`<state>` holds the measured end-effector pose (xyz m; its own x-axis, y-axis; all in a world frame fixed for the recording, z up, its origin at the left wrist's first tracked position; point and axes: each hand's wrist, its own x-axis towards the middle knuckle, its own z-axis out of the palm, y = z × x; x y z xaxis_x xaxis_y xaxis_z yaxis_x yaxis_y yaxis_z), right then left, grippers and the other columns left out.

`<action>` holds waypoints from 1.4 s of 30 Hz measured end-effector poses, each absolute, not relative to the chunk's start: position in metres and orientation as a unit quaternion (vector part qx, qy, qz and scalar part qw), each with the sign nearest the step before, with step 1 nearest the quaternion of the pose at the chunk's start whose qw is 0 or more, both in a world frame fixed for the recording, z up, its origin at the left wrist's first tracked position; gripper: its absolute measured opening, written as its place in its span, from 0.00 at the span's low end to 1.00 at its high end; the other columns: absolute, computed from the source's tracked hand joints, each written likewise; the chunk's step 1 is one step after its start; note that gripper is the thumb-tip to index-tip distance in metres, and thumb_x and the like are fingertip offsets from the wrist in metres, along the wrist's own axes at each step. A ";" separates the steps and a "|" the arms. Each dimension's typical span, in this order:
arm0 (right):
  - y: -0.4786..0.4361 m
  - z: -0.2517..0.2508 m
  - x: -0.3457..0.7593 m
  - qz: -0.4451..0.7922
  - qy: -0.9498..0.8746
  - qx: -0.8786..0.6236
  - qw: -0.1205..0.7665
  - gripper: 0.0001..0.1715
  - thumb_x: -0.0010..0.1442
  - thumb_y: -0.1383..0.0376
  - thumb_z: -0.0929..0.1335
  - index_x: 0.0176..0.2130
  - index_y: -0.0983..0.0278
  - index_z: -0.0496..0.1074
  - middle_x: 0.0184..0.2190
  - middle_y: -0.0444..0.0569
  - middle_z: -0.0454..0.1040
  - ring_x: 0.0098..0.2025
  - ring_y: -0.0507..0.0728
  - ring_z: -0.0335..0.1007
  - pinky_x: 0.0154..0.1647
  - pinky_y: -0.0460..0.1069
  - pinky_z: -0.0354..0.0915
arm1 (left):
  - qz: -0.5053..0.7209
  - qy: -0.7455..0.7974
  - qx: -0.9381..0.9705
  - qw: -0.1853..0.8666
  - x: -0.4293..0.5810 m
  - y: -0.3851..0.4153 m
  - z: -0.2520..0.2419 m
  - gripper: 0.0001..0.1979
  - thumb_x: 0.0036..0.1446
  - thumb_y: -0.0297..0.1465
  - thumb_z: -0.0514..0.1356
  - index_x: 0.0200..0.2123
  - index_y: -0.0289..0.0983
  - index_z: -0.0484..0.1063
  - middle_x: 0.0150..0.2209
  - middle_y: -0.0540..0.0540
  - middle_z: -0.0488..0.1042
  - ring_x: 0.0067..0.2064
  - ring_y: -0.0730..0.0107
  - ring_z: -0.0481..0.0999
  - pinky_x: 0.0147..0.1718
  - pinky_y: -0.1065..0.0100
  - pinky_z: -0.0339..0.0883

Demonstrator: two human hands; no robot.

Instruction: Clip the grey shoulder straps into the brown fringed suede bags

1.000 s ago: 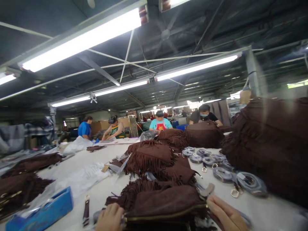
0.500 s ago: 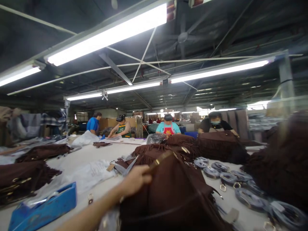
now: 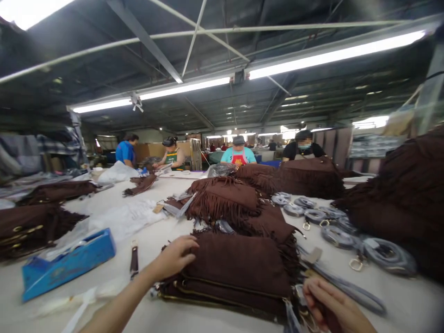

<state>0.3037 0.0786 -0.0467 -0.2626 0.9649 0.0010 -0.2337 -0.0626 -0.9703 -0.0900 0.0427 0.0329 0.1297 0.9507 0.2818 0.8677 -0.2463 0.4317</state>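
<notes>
A flat brown suede bag (image 3: 239, 270) with fringe lies on the white table (image 3: 391, 300) just in front of me, on top of another like it. My left hand (image 3: 173, 256) rests on the bag's left edge, fingers curled over it. My right hand (image 3: 333, 307) is at the bag's lower right corner, fingers curled around something dark near a wrapped strap (image 3: 343, 289); I cannot make out what it holds. More fringed brown bags (image 3: 225, 201) are stacked just behind.
A blue tray (image 3: 69, 263) sits at the left, with a small brown strap piece (image 3: 133, 260) beside it. Coiled wrapped straps (image 3: 333, 226) lie at the right before a tall heap of brown bags (image 3: 409, 194). Several other people (image 3: 239, 150) work at the far end.
The bag was lifted and swung up by my left hand, and now lies flat on the stack. My right hand has come back into view at its corner.
</notes>
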 end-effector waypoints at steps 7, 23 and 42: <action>0.086 -0.042 0.322 0.397 -0.579 -0.497 0.510 0.22 0.53 0.46 0.68 0.26 0.63 0.70 0.19 0.42 0.67 0.20 0.53 0.62 0.19 0.46 0.58 | 0.120 0.488 0.860 -0.088 -0.057 0.040 -0.036 0.27 0.52 0.17 0.51 0.55 0.36 0.69 0.58 0.35 0.70 0.59 0.52 0.69 0.57 0.51 0.66; 0.067 -0.039 0.305 0.129 -0.843 -0.437 0.286 0.16 0.53 0.76 0.64 0.40 0.60 0.71 0.39 0.46 0.73 0.43 0.56 0.68 0.42 0.48 0.60 | 0.196 0.610 0.733 -0.228 -0.056 0.082 -0.003 0.18 0.56 0.18 0.45 0.41 0.33 0.71 0.40 0.38 0.78 0.42 0.55 0.78 0.44 0.54 0.73; 0.075 -0.041 0.300 -0.097 -0.826 -0.507 0.225 0.10 0.62 0.75 0.65 0.34 0.61 0.69 0.33 0.46 0.75 0.37 0.58 0.69 0.36 0.51 0.50 | 0.177 0.354 0.908 -0.139 0.068 0.036 -0.019 0.08 0.63 0.26 0.55 0.32 0.40 0.71 0.49 0.46 0.72 0.52 0.61 0.67 0.51 0.61 0.64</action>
<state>0.3004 0.0748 -0.0411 -0.3835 0.7943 0.4712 0.8821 0.4662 -0.0679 0.0680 0.0361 -0.0189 0.6857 0.5942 0.4204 0.6926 -0.7102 -0.1259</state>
